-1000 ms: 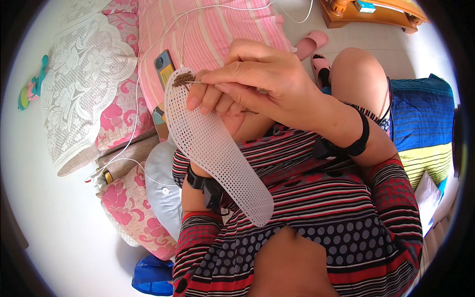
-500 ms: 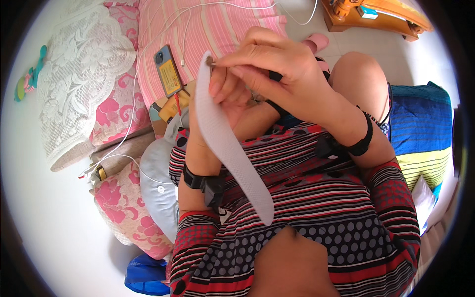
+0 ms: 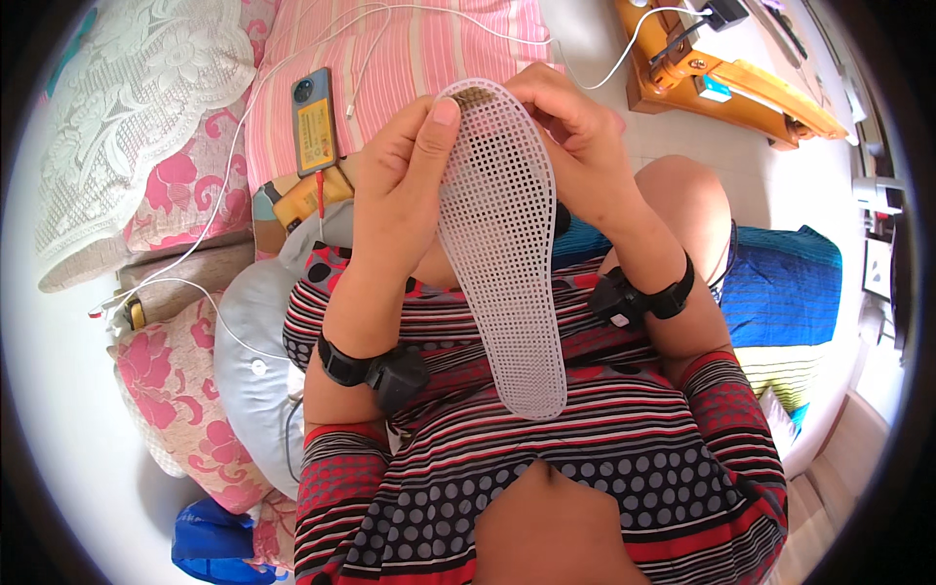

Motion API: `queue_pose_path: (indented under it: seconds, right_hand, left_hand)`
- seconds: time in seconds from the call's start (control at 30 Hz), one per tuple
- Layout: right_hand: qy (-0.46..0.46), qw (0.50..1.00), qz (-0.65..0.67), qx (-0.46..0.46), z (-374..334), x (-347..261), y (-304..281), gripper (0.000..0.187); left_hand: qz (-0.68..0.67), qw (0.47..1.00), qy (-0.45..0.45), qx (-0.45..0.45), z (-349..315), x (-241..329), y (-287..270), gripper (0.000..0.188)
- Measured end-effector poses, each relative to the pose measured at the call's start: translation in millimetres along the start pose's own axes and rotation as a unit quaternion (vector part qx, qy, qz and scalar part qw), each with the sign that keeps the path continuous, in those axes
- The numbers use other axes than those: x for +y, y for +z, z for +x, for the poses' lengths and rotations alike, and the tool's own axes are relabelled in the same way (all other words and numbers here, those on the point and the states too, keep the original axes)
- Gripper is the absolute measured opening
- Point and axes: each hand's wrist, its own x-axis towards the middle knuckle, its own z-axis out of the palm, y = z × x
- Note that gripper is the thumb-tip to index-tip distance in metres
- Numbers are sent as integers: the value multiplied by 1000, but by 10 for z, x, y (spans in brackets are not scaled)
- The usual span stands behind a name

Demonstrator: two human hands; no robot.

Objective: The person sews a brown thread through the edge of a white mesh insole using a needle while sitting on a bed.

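Note:
A white plastic mesh insole hangs in front of my lap, its broad end up and its narrow end toward my chest. A small brownish-olive patch shows in the grid at the top edge. My left hand grips the upper left rim, thumb on the front face and the other fingers partly behind it. At the upper right rim, my right hand is closed with curled fingers against the edge; its fingertips are partly hidden behind the mesh. Dark straps with small boxes circle both wrists.
A phone with a red-tipped cable lies on the pink striped cloth at the far left. White cables run across it. Beside me are a pale blue cushion and a blue striped cloth. Wooden furniture stands far right.
The insole has turned from nearly edge-on to show its broad mesh face. My left hand has come round to its left rim, and my right hand has shifted from its tip to the upper right rim.

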Motion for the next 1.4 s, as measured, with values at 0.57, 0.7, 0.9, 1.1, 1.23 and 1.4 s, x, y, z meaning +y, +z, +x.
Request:
queue_pose_path:
  seconds: [0.57,0.7,0.9,1.1,1.23,1.4]
  right_hand:
    - [157,977,145,23,-10,-146,-40,18]
    - [-29,993,-113,10,26,-123,3,13]
    - [-208,915,-345,20,96,-198,35,11]
    - [-43,991,-113,57,20,-508,156,13]
    - [137,987,82,31,53,-741,-52,18]
    - [247,931,262,53,-206,-1098,-597,15]
  left_hand:
    - [35,998,-26,-40,5,-197,-16,17]
    - [131,991,11,-30,-3,-293,-3,17]
    - [106,994,10,-26,26,-374,-81,18]
    - [199,979,36,18,73,-476,-191,18]
    - [264,962,48,55,196,-547,-380,23]
    - [360,926,49,101,300,-549,-659,24]
